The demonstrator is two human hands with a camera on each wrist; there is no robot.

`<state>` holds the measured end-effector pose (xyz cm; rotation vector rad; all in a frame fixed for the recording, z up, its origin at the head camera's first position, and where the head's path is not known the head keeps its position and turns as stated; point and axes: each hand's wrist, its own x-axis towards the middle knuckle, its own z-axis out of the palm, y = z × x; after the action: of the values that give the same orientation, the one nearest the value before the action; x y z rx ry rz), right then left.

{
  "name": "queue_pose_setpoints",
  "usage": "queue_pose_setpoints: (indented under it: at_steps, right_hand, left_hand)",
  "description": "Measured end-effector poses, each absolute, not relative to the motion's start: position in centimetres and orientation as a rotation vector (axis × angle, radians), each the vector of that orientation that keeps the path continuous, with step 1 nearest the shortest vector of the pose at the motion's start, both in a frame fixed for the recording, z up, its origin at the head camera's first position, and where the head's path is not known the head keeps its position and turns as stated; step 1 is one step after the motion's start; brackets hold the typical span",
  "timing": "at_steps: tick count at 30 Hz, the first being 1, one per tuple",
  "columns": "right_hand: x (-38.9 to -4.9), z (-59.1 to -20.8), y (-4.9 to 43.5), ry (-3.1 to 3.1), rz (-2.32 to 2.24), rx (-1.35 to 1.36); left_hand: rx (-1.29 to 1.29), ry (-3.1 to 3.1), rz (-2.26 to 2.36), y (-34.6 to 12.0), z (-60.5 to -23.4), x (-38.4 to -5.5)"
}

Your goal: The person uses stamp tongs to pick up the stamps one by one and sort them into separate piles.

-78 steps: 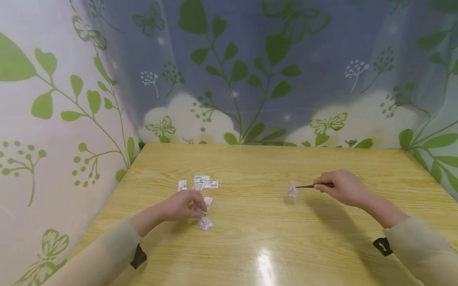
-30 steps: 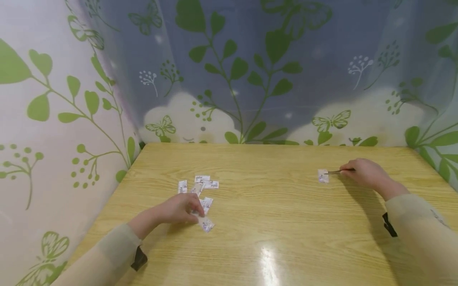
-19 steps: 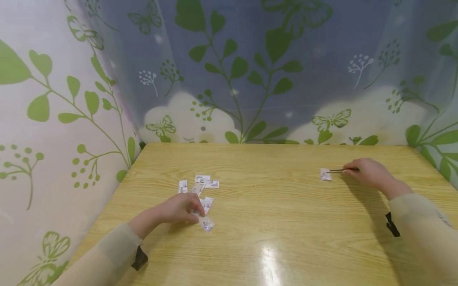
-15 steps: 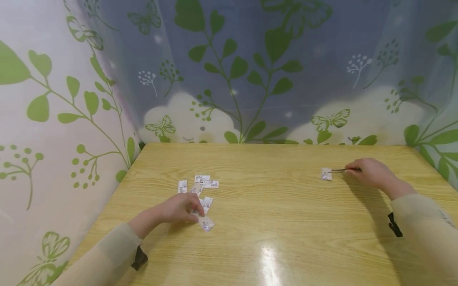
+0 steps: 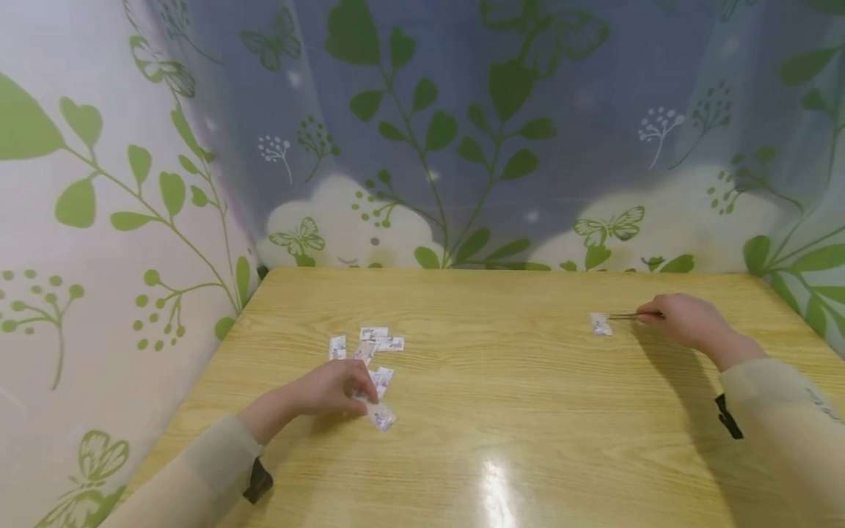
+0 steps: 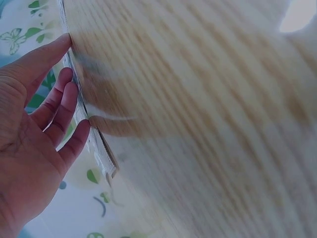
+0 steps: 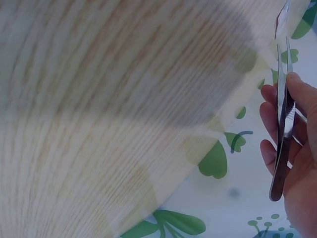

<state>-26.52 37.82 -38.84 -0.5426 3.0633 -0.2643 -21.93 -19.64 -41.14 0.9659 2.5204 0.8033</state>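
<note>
My right hand (image 5: 683, 320) holds metal tweezers (image 7: 283, 119) between thumb and fingers at the table's far right. In the right wrist view the tweezers' tips stand apart, close to a small flat clear-and-white packet (image 5: 601, 324) that lies on the wood. My left hand (image 5: 328, 386) is over a loose cluster of similar packets at the left, its fingertips down on or beside them. Close to its fingers lie a packet (image 5: 381, 416) in front and another packet (image 5: 384, 380) behind. Some of the cluster is hidden under the left hand.
More packets lie just beyond the left hand: one upright-turned packet (image 5: 337, 347) and a few overlapping packets (image 5: 374, 334). The wooden table (image 5: 488, 396) runs back to a leaf-patterned curtain (image 5: 436, 147). A black strap (image 5: 258, 480) hangs under the left sleeve.
The right hand has carried the tweezers and packet right and back; the packet, earlier off the table, now lies on it with the tips apart. The left hand has settled lower over its packets.
</note>
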Motion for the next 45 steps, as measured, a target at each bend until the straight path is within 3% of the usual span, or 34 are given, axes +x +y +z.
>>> queue_pose_setpoints:
  at_steps: [10,26,45]
  right_hand:
    - [-25.7,-37.9,36.7,3.079,-0.373,-0.607]
    - [-23.1,-36.9,26.2,3.014,-0.637,-0.882]
    - [-22.9,-39.2,17.0,2.919,-0.558,-1.147]
  left_hand:
    - [0.972,2.533,0.782,-19.6,-40.8,-22.1]
    - [0.984,2.521,0.81,-19.7,-41.2,-21.8]
    - [0.99,2.533,0.789,-19.6,-41.3,-21.9]
